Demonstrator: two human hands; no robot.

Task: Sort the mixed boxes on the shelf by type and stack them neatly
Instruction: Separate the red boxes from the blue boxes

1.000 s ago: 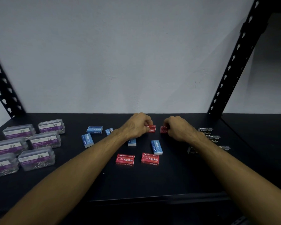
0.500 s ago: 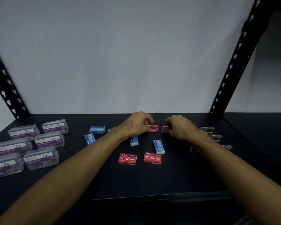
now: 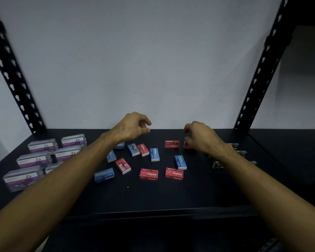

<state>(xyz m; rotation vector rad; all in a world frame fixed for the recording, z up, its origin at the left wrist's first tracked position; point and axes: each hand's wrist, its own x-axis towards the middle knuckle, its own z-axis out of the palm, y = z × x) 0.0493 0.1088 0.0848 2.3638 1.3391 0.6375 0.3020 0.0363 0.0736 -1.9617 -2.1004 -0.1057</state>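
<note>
Small staple boxes lie scattered on the black shelf point(image 3: 153, 197). Red ones include a box point(image 3: 171, 144) at the back middle, a pair point(image 3: 148, 173) point(image 3: 174, 173) side by side near the front, and one point(image 3: 186, 145) partly hidden under my right hand point(image 3: 201, 138). Blue ones point(image 3: 154, 154) point(image 3: 180, 162) point(image 3: 104, 174) are mixed among them. My left hand point(image 3: 133, 127) hovers above the shelf with loosely curled fingers and holds nothing. My right hand hangs just over the hidden red box, fingers lifted off it.
Several clear paper-clip cases point(image 3: 67, 153) with purple labels stand grouped at the left. Black boxes point(image 3: 242, 152) sit at the right, partly behind my right forearm. Black slotted uprights point(image 3: 258, 77) frame the shelf, with a white wall behind.
Both hands have let go of the red boxes at the back and lifted. The left hand rose higher and moved left, which uncovered more red and blue boxes beneath it.
</note>
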